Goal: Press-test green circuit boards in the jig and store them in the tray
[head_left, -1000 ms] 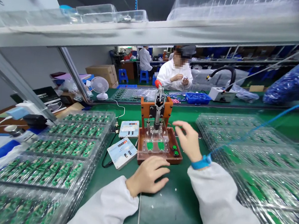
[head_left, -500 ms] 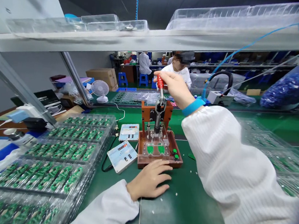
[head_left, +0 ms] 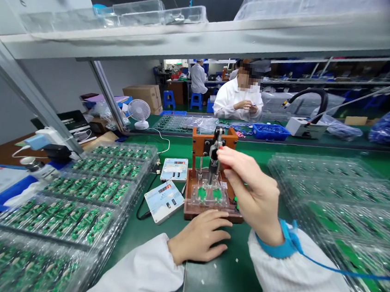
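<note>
A brown press fixture (head_left: 191,210) with an orange upright (head_left: 198,145) stands mid-table; two small green circuit boards (head_left: 209,193) lie under its clear plate. My right hand (head_left: 251,191) is closed around the fixture's red-tipped lever, which is pulled down toward me, its handle mostly hidden in my fingers. My left hand (head_left: 201,237) rests on the green mat against the fixture's front edge, fingers loosely curled, holding nothing. A blue wrist strap (head_left: 284,246) with a cord is on my right wrist.
Clear trays of green boards (head_left: 81,199) are stacked at left, more trays (head_left: 342,203) at right. Two small white meter boxes (head_left: 163,200) sit left of the fixture. A desk fan (head_left: 139,112) stands behind. A person in white (head_left: 237,101) works at the far bench.
My right hand rose to the upright lever's red tip, gripped it, then pulled it down and toward me. My left hand stayed by the fixture's front.
</note>
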A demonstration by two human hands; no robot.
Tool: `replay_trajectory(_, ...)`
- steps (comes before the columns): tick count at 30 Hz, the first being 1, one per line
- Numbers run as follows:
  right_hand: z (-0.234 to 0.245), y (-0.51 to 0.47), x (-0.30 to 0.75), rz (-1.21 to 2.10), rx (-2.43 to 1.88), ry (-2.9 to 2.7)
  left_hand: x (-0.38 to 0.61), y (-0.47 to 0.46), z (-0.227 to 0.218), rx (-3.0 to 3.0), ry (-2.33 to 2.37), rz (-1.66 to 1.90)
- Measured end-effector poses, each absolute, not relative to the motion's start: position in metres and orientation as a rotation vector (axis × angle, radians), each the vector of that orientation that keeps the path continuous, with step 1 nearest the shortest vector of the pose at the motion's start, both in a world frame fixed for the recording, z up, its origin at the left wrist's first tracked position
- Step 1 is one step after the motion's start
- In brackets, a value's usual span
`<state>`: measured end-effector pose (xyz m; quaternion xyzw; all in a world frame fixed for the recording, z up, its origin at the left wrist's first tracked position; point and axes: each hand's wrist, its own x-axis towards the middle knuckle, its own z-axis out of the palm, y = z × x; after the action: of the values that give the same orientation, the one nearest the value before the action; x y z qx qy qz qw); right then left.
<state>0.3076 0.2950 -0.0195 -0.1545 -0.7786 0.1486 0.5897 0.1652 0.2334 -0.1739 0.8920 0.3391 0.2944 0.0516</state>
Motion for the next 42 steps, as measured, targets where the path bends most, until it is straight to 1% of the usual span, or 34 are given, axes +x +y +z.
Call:
replay_trajectory(4,-0.039,0.299,0.308,0.421,-0.309,-1.832,0.166,0.234,-0.173,2.715,1.05,0.878)
replay_trajectory(9,-0.043,0.3,0.307,0.473,-0.292,-1.797,0.166,0.234,-0.171,2.714,1.064,0.816)
replay_trajectory(13,-0.048,0.302,0.304,0.591,-0.281,-1.717,0.166,0.234,-0.17,2.672,1.051,0.77)
replay_trajectory(16,-0.052,0.305,0.304,0.679,-0.236,-1.692,0.167,0.229,-0.161,2.509,1.013,0.904)
replay_trajectory(20,-0.051,0.309,0.305,0.715,-0.192,-1.692,0.154,0.221,-0.129,2.08,1.042,1.148)
replay_trajectory(22,-0.05,0.311,0.306,0.738,-0.175,-1.706,0.134,0.226,-0.111,1.932,1.188,1.247)
replay_trajectory(24,-0.049,0.313,0.307,0.758,-0.156,-1.728,0.106,0.239,-0.097,1.889,1.438,1.314)
replay_trajectory(26,-0.05,0.314,0.307,0.773,-0.14,-1.735,0.075,0.26,-0.091,1.983,1.648,1.158)
replay_trajectory(28,-0.05,0.315,0.307,0.785,-0.132,-1.732,0.048,0.281,-0.093,2.119,1.791,0.781)
replay_trajectory(30,-0.05,0.315,0.307,0.793,-0.124,-1.731,0.028,0.299,-0.101,2.076,1.919,0.377)
replay_trajectory(32,-0.05,0.315,0.307,0.797,-0.115,-1.732,0.018,0.31,-0.109,1.993,1.964,0.109)
replay_trajectory(35,-0.049,0.315,0.307,0.809,-0.101,-1.729,0.015,0.316,-0.114,1.977,1.947,-0.102)
replay_trajectory(39,-0.049,0.315,0.306,0.831,-0.091,-1.715,0.019,0.316,-0.108,1.965,1.944,-0.369)
replay_trajectory(42,-0.049,0.315,0.306,0.841,-0.087,-1.709,0.022,0.316,-0.105,1.929,1.945,-0.495)
